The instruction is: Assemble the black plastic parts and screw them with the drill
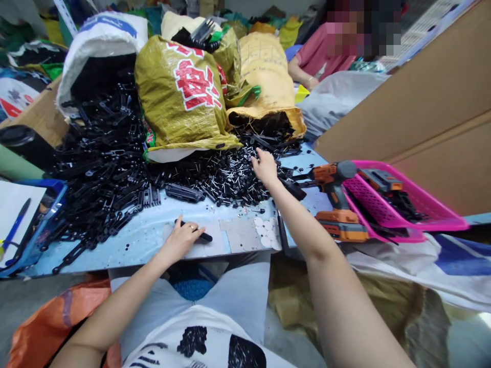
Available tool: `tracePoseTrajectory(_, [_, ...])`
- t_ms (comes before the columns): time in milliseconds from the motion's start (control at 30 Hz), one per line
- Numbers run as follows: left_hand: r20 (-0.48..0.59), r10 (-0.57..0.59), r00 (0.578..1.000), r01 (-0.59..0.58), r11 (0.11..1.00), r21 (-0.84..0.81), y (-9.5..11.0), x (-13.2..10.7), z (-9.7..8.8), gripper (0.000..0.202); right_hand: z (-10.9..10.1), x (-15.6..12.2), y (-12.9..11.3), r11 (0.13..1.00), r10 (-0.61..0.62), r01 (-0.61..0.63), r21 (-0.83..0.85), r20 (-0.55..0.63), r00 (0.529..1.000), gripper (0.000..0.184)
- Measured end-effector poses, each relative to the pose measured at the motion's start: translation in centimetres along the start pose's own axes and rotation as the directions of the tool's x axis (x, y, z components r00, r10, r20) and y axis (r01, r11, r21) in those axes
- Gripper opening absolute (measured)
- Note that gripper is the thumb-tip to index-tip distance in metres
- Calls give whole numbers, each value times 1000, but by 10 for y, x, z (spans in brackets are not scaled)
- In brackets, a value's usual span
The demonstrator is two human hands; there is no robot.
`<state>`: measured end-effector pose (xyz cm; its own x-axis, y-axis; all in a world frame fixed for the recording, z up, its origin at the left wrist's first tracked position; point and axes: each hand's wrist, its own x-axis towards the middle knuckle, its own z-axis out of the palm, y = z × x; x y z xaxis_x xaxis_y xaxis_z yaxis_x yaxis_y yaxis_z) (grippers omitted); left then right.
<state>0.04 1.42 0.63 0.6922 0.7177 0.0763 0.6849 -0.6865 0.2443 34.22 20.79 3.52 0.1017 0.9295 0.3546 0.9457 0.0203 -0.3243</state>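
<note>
My left hand [183,237] rests near the front edge of the pale blue table [146,240], fingers closed on a long black plastic piece [202,236] lying flat. My right hand [264,166] reaches forward into a heap of small black screws [226,179], fingers curled down among them; what they hold is hidden. A large pile of black plastic parts [103,158] covers the table's left side.
Yellow woven sacks [184,97] and a white sack [99,41] lie open at the back. An orange cordless drill [333,197] lies beside a pink basket [399,204] on the right. A blue tray [34,230] with paper and pen sits left. Another person in pink [322,51] sits behind.
</note>
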Motion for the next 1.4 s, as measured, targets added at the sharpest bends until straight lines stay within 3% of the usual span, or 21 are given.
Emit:
tracePoseTrajectory(67, [39,6,999,-8,998,57,-3,7,-3,39,4,42,23,990,53,-48,-134,31,998,45])
tracePoseTrajectory(167, [5,-71,997,70,988,134,-3,7,-4,37,14,87,40,960,160,-128,-248,112,981,39])
tracePoseTrajectory(267, [0,-102,995,101,982,163,-3,-2,-3,37,25,113,49,916,288,-217,-337,177,941,36])
tracePoseTrajectory(333, [9,-110,994,107,982,157,-5,-8,-2,38,30,122,56,898,283,-200,-392,164,945,36])
tracePoseTrajectory(467, [3,-138,990,136,984,113,-9,-18,1,41,26,125,70,886,101,4,-464,200,975,36])
tracePoseTrajectory(633, [-2,-144,990,144,986,89,-6,-22,5,44,10,109,78,895,146,14,-445,323,935,44])
tracePoseTrajectory(767, [-12,-159,987,159,981,114,-1,-18,4,34,-1,98,62,856,32,131,-501,304,952,36])
tracePoseTrajectory(833, [-21,-163,986,165,979,119,-2,-17,4,31,-12,90,43,854,-74,175,-490,219,973,35])
tracePoseTrajectory(933, [-34,-218,975,221,969,109,-5,-17,3,27,-36,56,2,867,-290,297,-401,79,954,40])
tracePoseTrajectory(1000, [-27,-254,967,255,964,77,-8,-17,1,27,-48,13,-27,845,-449,470,-254,139,882,41])
tracePoseTrajectory(1067, [0,-237,972,237,971,30,-10,-15,-1,29,-53,-43,-55,756,-624,654,-17,283,729,37])
tracePoseTrajectory(1133, [34,-192,981,193,981,-24,-13,-11,-3,31,-50,-103,-78,630,-750,748,209,414,516,34])
tracePoseTrajectory(1167, [50,-176,983,178,983,-47,-14,-9,-3,31,-45,-131,-86,604,-764,757,249,453,460,35])
tracePoseTrajectory(1200, [66,-165,984,170,983,-67,-14,-6,-4,32,-40,-155,-93,604,-756,754,260,486,438,35])
tracePoseTrajectory(1267, [94,-159,983,167,982,-84,-13,-1,-6,34,-27,-188,-101,645,-710,729,231,534,459,37])
tracePoseTrajectory(1400, [126,-169,977,180,981,-79,-8,4,-10,45,-12,-204,-106,710,-628,682,175,595,502,41])
